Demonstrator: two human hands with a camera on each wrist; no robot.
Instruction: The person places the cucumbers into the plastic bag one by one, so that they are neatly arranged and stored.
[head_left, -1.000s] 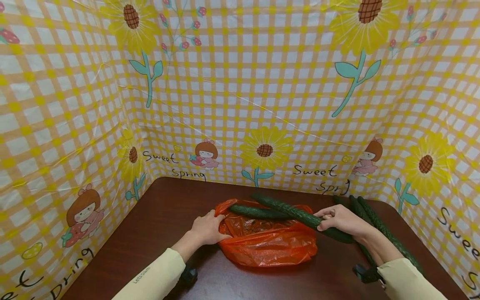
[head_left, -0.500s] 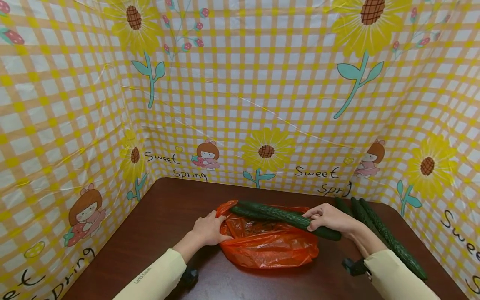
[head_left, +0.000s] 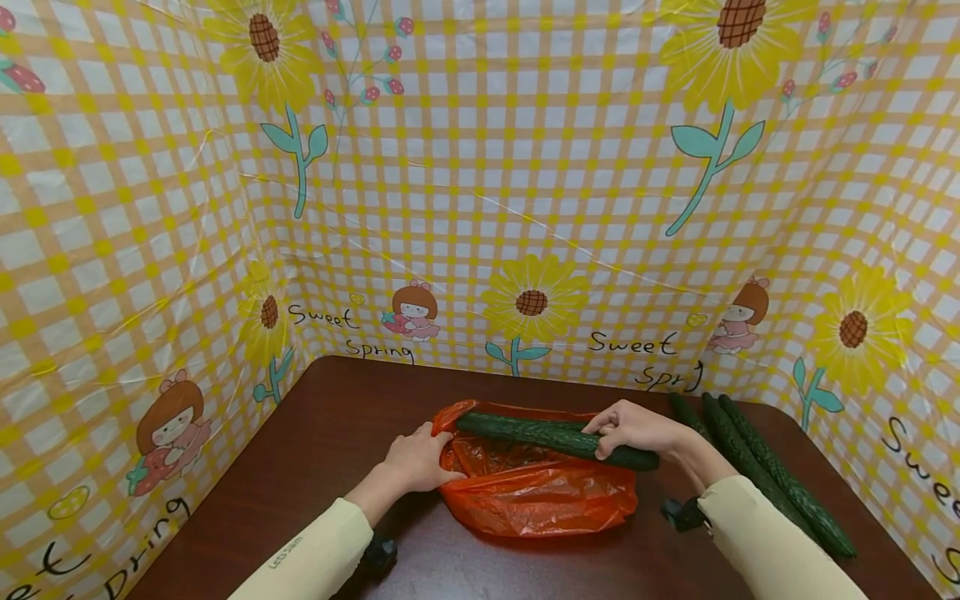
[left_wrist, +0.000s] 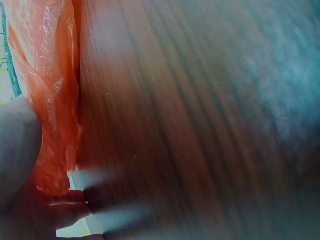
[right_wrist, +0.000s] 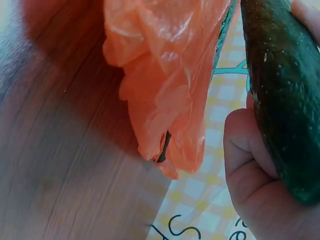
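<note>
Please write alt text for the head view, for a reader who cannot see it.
A person's right hand holds a cucumber at the mouth of a red plastic bag; the left hand holds the bag's edge. Three more cucumbers lie at right on a dark table, before flowered cloth.

My head view is evenly bright, the table [head_left: 345, 412] glaring towards its near edge, the plastic bag [head_left: 540, 502] glinting; my left wrist view is hazy, blurred.

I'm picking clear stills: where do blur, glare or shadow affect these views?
Head: bag and held cucumber fairly sharp, faint glare on the near table; left wrist: table hazy, with bluish glare at right; right wrist: table shadowed beside the bag, reddish blur at upper left.
</note>
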